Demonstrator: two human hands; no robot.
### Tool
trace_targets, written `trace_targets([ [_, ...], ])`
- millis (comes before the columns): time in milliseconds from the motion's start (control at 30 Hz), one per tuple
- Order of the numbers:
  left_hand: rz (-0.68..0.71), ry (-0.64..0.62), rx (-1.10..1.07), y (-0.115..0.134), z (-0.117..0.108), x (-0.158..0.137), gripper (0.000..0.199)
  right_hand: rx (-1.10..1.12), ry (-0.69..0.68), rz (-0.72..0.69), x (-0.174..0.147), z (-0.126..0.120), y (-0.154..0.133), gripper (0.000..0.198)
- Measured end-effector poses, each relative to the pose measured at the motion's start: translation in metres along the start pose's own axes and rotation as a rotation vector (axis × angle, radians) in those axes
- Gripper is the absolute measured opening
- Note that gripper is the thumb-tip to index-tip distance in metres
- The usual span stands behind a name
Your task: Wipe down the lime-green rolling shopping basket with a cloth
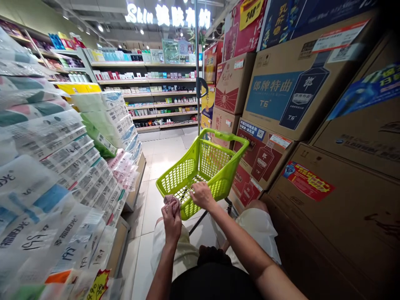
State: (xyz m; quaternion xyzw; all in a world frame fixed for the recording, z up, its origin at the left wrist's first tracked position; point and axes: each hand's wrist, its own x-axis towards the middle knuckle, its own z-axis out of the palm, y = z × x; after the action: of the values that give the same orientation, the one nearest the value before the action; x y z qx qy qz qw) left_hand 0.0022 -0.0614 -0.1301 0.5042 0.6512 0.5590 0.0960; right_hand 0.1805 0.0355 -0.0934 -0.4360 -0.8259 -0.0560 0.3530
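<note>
A bright green shopping cart (215, 187) with a perforated plastic basket stands in front of my knees. At the basket's near left corner, my left hand (172, 221) is closed around a crumpled pinkish cloth (170, 201), which lies against the rim. My right hand (202, 195) is curled over the near rim of the basket, a little to the right of the cloth. Its fingertips are partly hidden on the inner side. Inside the basket only the slatted bottom shows. The push handle (215, 133) is on the far side, away from me.
Packs of wrapped tissue paper (71, 162) are piled along the left. Large cardboard cartons (275, 96) rise close on the right. A thin pole (198, 50) stands behind the cart. Shelves of small boxes and bottles (156, 85) line the back, beyond a tiled floor (161, 150).
</note>
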Motion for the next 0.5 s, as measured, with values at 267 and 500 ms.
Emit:
trace_targets([
  [267,-0.233,0.093,0.075,0.000,-0.008,0.096,0.030,0.131,0.004,-0.044,-0.012,0.015,-0.023,0.026],
  [500,-0.074,0.227,0.012,-0.004,0.012,0.007,0.030,0.173,0.047,-0.026,-0.014,0.014,-0.017,0.026],
])
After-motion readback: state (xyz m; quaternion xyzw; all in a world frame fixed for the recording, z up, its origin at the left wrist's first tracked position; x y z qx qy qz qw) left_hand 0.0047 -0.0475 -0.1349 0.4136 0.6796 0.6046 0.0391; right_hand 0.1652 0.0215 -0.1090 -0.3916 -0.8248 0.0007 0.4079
